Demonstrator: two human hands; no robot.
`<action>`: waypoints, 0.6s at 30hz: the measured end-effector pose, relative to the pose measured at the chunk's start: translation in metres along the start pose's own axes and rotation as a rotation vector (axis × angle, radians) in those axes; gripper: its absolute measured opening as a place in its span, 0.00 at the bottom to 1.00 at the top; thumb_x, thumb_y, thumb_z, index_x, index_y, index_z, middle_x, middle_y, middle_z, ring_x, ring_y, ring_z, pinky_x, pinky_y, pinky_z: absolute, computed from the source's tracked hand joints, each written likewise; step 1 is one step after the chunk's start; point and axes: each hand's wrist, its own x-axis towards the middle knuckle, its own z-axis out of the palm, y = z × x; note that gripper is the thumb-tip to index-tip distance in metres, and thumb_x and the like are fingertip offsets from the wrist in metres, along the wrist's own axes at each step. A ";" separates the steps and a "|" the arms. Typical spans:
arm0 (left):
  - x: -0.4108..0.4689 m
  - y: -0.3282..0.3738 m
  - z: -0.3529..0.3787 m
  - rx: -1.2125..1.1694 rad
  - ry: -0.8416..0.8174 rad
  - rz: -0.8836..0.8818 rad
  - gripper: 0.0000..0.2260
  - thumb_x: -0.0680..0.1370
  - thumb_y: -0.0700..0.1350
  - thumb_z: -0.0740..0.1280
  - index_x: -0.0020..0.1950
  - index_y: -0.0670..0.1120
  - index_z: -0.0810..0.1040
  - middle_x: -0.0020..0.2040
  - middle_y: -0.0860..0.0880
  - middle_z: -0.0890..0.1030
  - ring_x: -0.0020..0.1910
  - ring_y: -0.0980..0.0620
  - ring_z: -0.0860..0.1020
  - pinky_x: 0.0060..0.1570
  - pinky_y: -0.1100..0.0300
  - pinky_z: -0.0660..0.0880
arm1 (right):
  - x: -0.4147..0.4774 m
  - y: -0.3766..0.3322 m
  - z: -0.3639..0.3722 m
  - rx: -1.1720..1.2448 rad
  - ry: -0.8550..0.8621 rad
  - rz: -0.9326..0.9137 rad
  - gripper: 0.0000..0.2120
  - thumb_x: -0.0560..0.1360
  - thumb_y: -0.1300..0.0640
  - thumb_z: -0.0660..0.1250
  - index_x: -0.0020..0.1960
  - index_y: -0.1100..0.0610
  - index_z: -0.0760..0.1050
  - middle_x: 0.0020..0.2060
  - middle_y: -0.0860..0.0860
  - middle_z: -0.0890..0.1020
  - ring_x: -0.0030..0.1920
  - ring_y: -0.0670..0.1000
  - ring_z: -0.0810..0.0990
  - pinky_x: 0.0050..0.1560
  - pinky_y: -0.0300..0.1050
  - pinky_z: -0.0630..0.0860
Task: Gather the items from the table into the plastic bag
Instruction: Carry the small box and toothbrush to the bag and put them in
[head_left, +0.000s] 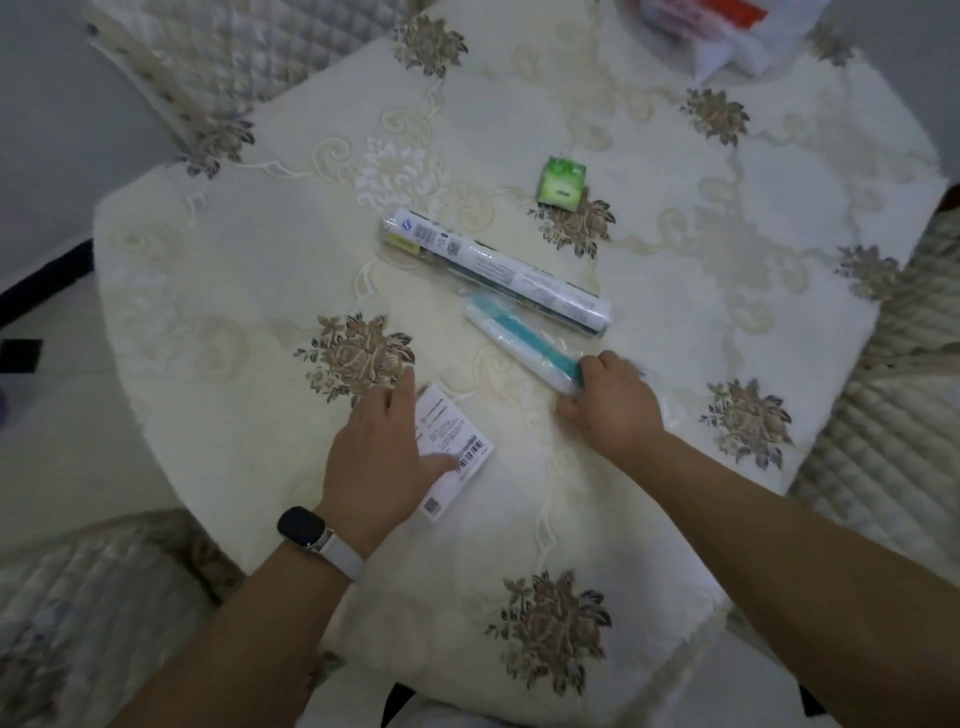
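On the cream flowered tablecloth (260, 249) my left hand (384, 457) lies over a flat white packet with a barcode (457, 447), thumb on the barcode and fingers along its left edge. My right hand (608, 405) closes around the near end of a teal-and-white roll (514, 338) that lies on the cloth. Just beyond it rests a longer white wrapped roll (493, 270) with printed labels. A small green tissue pack (561, 184) sits further back. A white plastic bag (727, 31) with red print lies at the table's far edge.
Quilted chairs stand around the table: one at the far left (208, 57), one at the right (893, 415), one at the near left (88, 613). A watch is on my left wrist (304, 525).
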 end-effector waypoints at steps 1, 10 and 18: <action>0.000 0.002 -0.002 -0.059 -0.020 -0.028 0.48 0.69 0.60 0.75 0.80 0.48 0.53 0.68 0.45 0.68 0.67 0.45 0.69 0.60 0.52 0.70 | -0.006 0.001 0.001 0.007 -0.004 0.006 0.16 0.72 0.45 0.64 0.54 0.55 0.74 0.46 0.51 0.75 0.46 0.51 0.74 0.45 0.50 0.77; -0.020 0.022 -0.005 -0.371 -0.029 -0.056 0.09 0.73 0.50 0.73 0.50 0.51 0.77 0.44 0.55 0.80 0.42 0.55 0.79 0.40 0.58 0.74 | -0.070 0.016 -0.026 0.110 -0.055 0.043 0.14 0.72 0.47 0.63 0.54 0.54 0.72 0.43 0.50 0.76 0.40 0.51 0.75 0.40 0.47 0.76; -0.051 0.081 -0.006 -0.419 -0.043 0.061 0.07 0.74 0.49 0.72 0.47 0.55 0.76 0.42 0.56 0.82 0.39 0.59 0.80 0.36 0.61 0.76 | -0.141 0.060 -0.067 0.190 0.091 0.057 0.10 0.71 0.49 0.64 0.49 0.53 0.72 0.41 0.49 0.75 0.38 0.52 0.74 0.35 0.44 0.69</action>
